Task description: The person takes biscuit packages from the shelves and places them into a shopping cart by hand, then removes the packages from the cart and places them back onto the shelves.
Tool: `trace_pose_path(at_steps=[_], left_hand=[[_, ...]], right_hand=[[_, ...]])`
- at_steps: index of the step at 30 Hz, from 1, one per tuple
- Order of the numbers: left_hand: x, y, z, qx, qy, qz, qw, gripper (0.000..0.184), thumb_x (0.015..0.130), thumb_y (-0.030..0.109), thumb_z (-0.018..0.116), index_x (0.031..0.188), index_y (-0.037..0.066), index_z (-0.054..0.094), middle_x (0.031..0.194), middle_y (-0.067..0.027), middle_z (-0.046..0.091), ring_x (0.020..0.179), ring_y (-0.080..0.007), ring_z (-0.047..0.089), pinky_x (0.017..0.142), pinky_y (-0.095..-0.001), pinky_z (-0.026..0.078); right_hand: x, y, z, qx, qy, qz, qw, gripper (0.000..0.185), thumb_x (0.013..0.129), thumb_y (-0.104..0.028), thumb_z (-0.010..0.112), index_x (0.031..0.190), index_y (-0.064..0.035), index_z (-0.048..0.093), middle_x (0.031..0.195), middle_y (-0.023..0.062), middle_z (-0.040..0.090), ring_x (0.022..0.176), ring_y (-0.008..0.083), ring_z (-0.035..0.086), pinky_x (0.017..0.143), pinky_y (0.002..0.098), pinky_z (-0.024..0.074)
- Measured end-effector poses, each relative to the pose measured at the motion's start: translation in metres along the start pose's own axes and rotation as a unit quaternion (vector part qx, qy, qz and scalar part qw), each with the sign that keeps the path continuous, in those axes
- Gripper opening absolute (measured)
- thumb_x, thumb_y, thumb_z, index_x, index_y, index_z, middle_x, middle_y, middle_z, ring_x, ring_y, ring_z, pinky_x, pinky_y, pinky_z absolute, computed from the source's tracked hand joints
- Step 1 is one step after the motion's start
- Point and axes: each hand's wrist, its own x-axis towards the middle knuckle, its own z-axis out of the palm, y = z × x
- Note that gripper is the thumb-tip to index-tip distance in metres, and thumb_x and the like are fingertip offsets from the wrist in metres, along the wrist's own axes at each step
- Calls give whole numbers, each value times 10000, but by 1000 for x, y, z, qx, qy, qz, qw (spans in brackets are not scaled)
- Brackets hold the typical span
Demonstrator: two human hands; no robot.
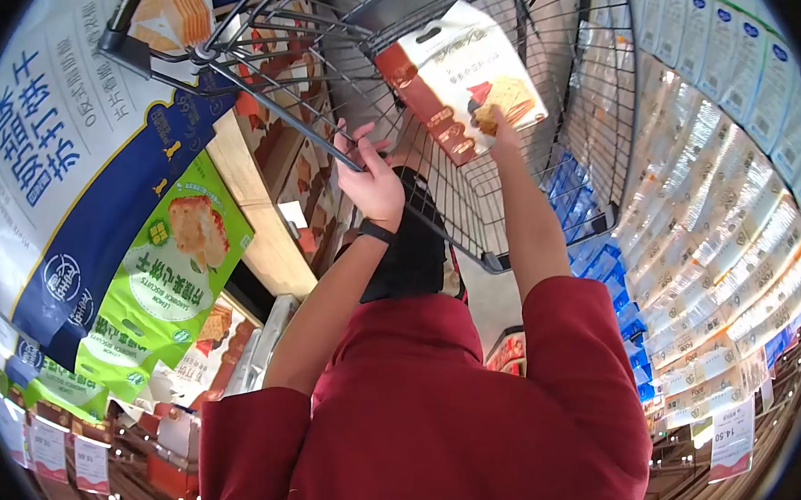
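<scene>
A white and brown biscuit box point(473, 74) with a handle slot lies tilted over the wire shopping cart point(606, 106). My right hand point(503, 135) grips its near edge; some of the fingers are hidden. Close to the end of a dark cart bar point(284, 116) is my left hand point(371, 181), its fingers apart and slightly bent. Whether it touches the bar I cannot tell. A dark band point(377, 232) circles the left wrist.
On the left hang a large blue and white cracker bag point(56, 133) and green lemon biscuit bags point(175, 281), beside a wooden shelf edge point(260, 203). Shelves on the right hold rows of clear-wrapped packs point(698, 243) and blue packs point(616, 284). A price tag point(733, 442) hangs lower right.
</scene>
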Motion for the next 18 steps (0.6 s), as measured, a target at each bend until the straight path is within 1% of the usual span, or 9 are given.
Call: trace_pose_path(at_steps=[1, 3, 6, 9, 10, 13, 16, 18], left_hand=[[-1, -1, 0, 2, 0, -2, 1000, 377, 1036, 88, 432, 1402, -3, 417, 1140, -103, 665, 825, -164, 690, 601, -245, 530], [-1, -3, 5, -4, 0, 2, 1000, 390, 1032, 79, 428, 1413, -2, 407, 1146, -107, 662, 820, -169, 689, 602, -249, 533], [-1, -6, 10, -21, -7, 9, 1000, 408, 1027, 67, 414, 1428, -2, 390, 1143, -108, 660, 815, -172, 685, 604, -248, 533], [-1, -1, 12, -8, -12, 7, 1000, 421, 1023, 60, 406, 1438, -4, 380, 1150, -110, 653, 822, -180, 683, 608, -251, 531], [-2, 1, 12, 1, -13, 6, 1000, 426, 1021, 58, 403, 1442, -5, 375, 1154, -111, 651, 825, -182, 682, 610, -253, 531], [-2, -1, 13, -21, -13, 8, 1000, 441, 1018, 53, 396, 1453, -7, 360, 1159, -117, 646, 830, -189, 680, 616, -260, 528], [-3, -2, 12, -20, -13, 4, 1000, 446, 1018, 51, 393, 1458, -6, 353, 1158, -121, 645, 830, -190, 678, 619, -264, 528], [-3, -3, 12, -23, -14, 8, 1000, 442, 1018, 49, 393, 1454, -9, 355, 1156, -122, 644, 829, -190, 678, 621, -261, 528]], right_hand=[[10, 5, 3, 25, 31, 16, 999, 746, 771, -412, 861, 1281, 49, 572, 1190, 136, 650, 1006, 255, 652, 856, 432, 519], [-28, -15, 15, 72, 43, 9, 996, 747, 764, -409, 869, 1284, 39, 574, 1190, 128, 656, 992, 259, 661, 875, 442, 519], [-5, -7, 2, 124, 12, 39, 992, 744, 765, -318, 879, 1324, 32, 537, 1277, 132, 612, 1063, 248, 636, 827, 459, 535], [12, 1, -20, 160, -101, 51, 981, 753, 784, -338, 863, 1382, -58, 501, 1320, 88, 587, 1126, 233, 587, 879, 442, 480], [8, -1, -23, 144, -106, 72, 981, 734, 798, -383, 842, 1395, -120, 507, 1328, 48, 585, 1152, 215, 553, 916, 406, 430], [-6, -12, -17, -16, -49, 4, 999, 744, 808, -427, 821, 1388, -85, 505, 1315, 67, 586, 1115, 218, 579, 873, 400, 463], [-8, -18, -4, 2, -34, -4, 999, 745, 805, -434, 823, 1370, -56, 519, 1274, 89, 606, 1067, 215, 598, 826, 386, 488], [-14, -26, 8, -66, -32, -35, 997, 733, 814, -426, 818, 1359, -35, 525, 1243, 101, 620, 1035, 209, 607, 803, 382, 498]])
